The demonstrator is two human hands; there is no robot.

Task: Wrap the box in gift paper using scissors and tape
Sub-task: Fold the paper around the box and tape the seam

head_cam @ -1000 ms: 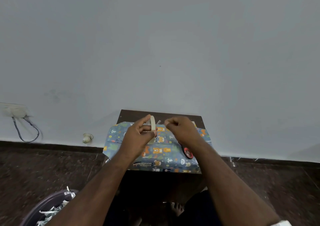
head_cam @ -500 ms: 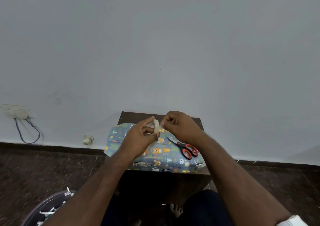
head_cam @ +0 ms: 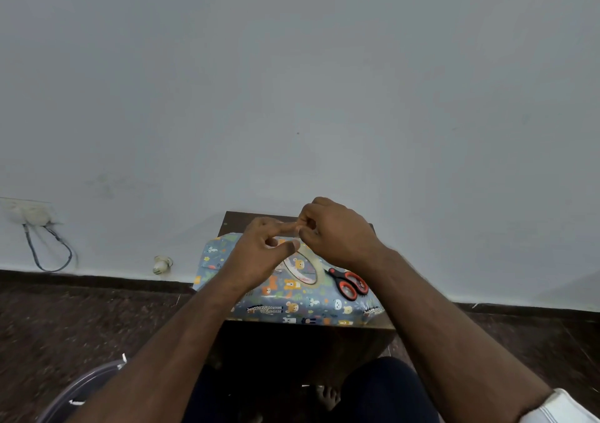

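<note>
The left hand [head_cam: 259, 253] holds the tape roll [head_cam: 303, 268] over the wrapped box [head_cam: 292, 305]. The right hand [head_cam: 334, 231] pinches something too small to see, perhaps the tape end. It hides the scissors' [head_cam: 350, 284] blades.

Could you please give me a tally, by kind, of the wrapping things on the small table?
Wrapped box: 1
Tape roll: 1
Scissors: 1
Total: 3

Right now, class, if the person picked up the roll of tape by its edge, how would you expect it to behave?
The tape roll is a thin open ring, so probably light and fairly stiff. Being round, it might roll if stood on edge. It seems to lie on the wrapped box, beside the scissors, so it should stay put.
</note>
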